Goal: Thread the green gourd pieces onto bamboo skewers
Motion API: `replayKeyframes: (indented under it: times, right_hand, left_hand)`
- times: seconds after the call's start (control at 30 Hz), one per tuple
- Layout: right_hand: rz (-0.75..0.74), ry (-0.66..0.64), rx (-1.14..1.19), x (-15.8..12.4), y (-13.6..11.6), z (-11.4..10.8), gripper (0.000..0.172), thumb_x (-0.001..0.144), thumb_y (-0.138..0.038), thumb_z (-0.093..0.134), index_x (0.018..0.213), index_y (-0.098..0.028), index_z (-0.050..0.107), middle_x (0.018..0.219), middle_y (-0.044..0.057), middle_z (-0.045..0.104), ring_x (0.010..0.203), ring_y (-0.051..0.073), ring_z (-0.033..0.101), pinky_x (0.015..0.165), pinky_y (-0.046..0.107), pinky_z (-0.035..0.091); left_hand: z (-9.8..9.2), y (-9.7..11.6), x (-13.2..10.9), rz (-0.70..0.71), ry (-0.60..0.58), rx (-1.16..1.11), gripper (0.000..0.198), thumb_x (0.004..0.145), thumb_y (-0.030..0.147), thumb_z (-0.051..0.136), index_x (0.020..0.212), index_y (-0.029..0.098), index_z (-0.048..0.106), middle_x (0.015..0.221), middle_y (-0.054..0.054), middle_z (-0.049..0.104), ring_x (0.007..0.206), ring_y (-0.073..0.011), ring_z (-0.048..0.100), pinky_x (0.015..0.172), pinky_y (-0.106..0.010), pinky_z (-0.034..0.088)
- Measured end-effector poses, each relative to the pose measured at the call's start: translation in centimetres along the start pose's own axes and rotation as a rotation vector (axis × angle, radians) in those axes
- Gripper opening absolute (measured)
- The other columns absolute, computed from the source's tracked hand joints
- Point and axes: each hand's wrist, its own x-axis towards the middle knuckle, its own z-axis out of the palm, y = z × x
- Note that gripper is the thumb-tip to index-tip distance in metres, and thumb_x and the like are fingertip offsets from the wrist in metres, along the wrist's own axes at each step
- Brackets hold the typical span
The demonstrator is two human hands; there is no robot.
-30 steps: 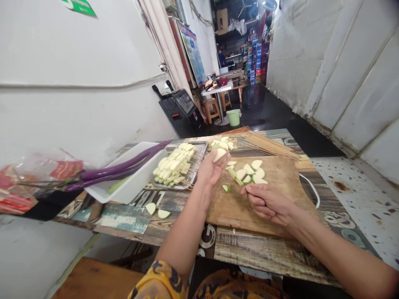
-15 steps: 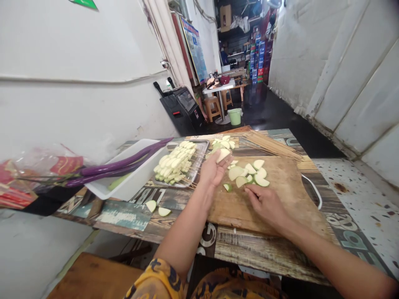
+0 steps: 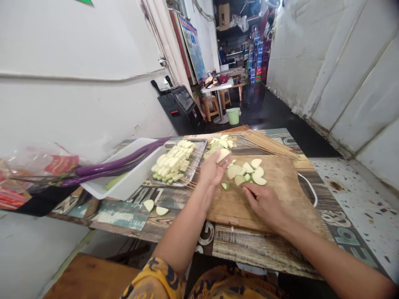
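Note:
My left hand [image 3: 212, 168] is raised over the left edge of the wooden cutting board [image 3: 280, 203], its fingers curled around a pale zucchini slice [image 3: 223, 155]. Over the board, my right hand [image 3: 262, 203] has thumb and forefinger pinched together at the lower edge of another zucchini slice [image 3: 239, 180]. Several green-rimmed half-round slices [image 3: 259, 178] lie loose just beyond those fingertips. A small green end piece [image 3: 225, 186] rests between the two hands. More cut slices [image 3: 223, 143] are heaped behind my left hand.
Left of the board, a metal tray [image 3: 199, 151] bears stacked skewered slices [image 3: 173, 160]. A white bin [image 3: 124, 187] holds long purple eggplants [image 3: 118, 166]. Bamboo skewers [image 3: 269, 143] lie at the back right. Two slices [image 3: 156, 207] sit near the table's front edge.
The whole view has shifted slightly. Both hands keep nearly the same place and grip, and the slices have not visibly moved.

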Motion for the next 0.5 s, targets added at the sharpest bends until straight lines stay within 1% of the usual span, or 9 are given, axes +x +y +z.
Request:
replayKeyframes:
  times: [0.1,0.2,0.27,0.4,0.43,0.5]
  right_hand:
    - [0.012,0.017,-0.004,0.0,0.1,0.1,0.027,0.086,-0.026,0.040,0.082,-0.017,0.065,0.066,0.004,0.063,0.058,0.015,0.053,0.057,0.025,0.036]
    - [0.054,-0.021,0.066,0.3,0.1,-0.1,0.028,0.087,-0.026,0.038,0.083,-0.016,0.063,0.065,0.004,0.061,0.057,0.015,0.052,0.056,0.024,0.036]
    - [0.088,-0.054,0.136,0.5,-0.1,-0.3,0.028,0.086,-0.027,0.037,0.082,-0.016,0.062,0.062,0.002,0.057,0.055,0.014,0.049,0.054,0.024,0.035]
    - [0.220,-0.170,0.370,0.9,-0.4,-0.7,0.030,0.087,-0.033,0.035,0.084,-0.015,0.060,0.051,-0.004,0.042,0.046,0.011,0.038,0.047,0.022,0.031]
    - [0.237,-0.179,0.404,0.9,-0.5,-0.8,0.031,0.087,-0.034,0.035,0.084,-0.015,0.060,0.051,-0.004,0.041,0.046,0.010,0.037,0.047,0.022,0.030]
    - [0.233,-0.143,0.404,1.0,-0.6,-1.0,0.029,0.086,-0.033,0.037,0.082,-0.015,0.060,0.052,-0.004,0.041,0.048,0.010,0.037,0.048,0.022,0.031]
  left_hand:
    - [0.2,-0.5,-0.2,-0.006,-0.011,0.018,0.009,0.077,0.015,0.057,0.084,0.010,0.059,0.081,-0.009,0.068,0.086,-0.0209,0.066,0.089,-0.042,0.047]
    - [0.4,-0.7,-0.4,-0.012,-0.028,0.023,0.010,0.079,0.016,0.055,0.085,0.010,0.058,0.082,-0.010,0.068,0.082,-0.0203,0.066,0.089,-0.043,0.047]
    - [0.6,-0.7,-0.5,-0.024,-0.038,0.029,0.010,0.079,0.016,0.054,0.085,0.009,0.059,0.082,-0.010,0.069,0.082,-0.0201,0.066,0.088,-0.042,0.047]
    - [0.8,-0.8,-0.8,-0.050,-0.060,0.085,0.011,0.078,0.020,0.056,0.084,0.011,0.061,0.082,-0.009,0.069,0.089,-0.0197,0.065,0.088,-0.035,0.048]
    - [0.9,-0.9,-0.9,-0.055,-0.067,0.101,0.012,0.078,0.021,0.057,0.084,0.011,0.062,0.083,-0.009,0.069,0.090,-0.0198,0.065,0.087,-0.034,0.048]
    - [1.0,-1.1,-1.1,-0.059,-0.085,0.125,0.014,0.077,0.023,0.058,0.084,0.012,0.063,0.084,-0.009,0.069,0.092,-0.0201,0.064,0.086,-0.033,0.048]
